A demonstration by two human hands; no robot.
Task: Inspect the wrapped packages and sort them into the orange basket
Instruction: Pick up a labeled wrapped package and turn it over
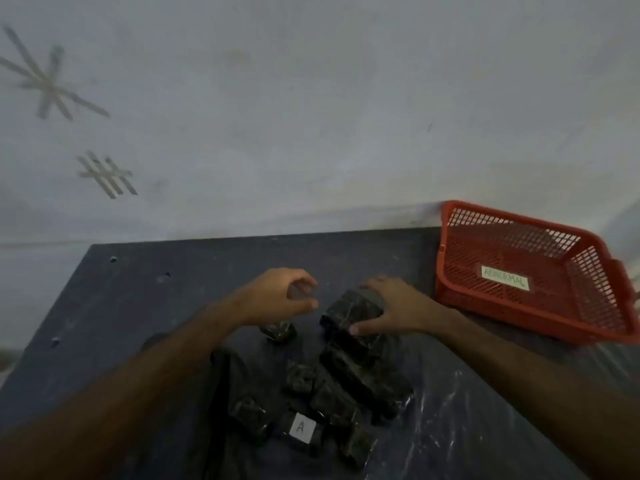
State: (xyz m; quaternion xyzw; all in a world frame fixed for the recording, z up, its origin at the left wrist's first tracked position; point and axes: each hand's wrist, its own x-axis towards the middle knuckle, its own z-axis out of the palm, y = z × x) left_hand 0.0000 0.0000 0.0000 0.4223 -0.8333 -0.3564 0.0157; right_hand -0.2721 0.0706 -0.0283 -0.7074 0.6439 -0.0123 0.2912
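Observation:
Several black wrapped packages [360,379] lie in a heap on the dark table [145,306]. One of them carries a white label with the letter A [300,427]. My right hand [391,306] grips the top package [349,310] at the far end of the heap, fingers over its far side and thumb on its near edge. My left hand [280,294] hovers just left of that package with fingers loosely curled, holding nothing. A small package [278,330] lies under the left wrist. The orange basket [533,306] stands at the right, tilted, with a white label inside.
A pale wall [311,116] rises behind the table, with tape marks at the left. Clear plastic film [446,410] lies on the table under and to the right of the heap. The table's left edge runs diagonally toward the near left.

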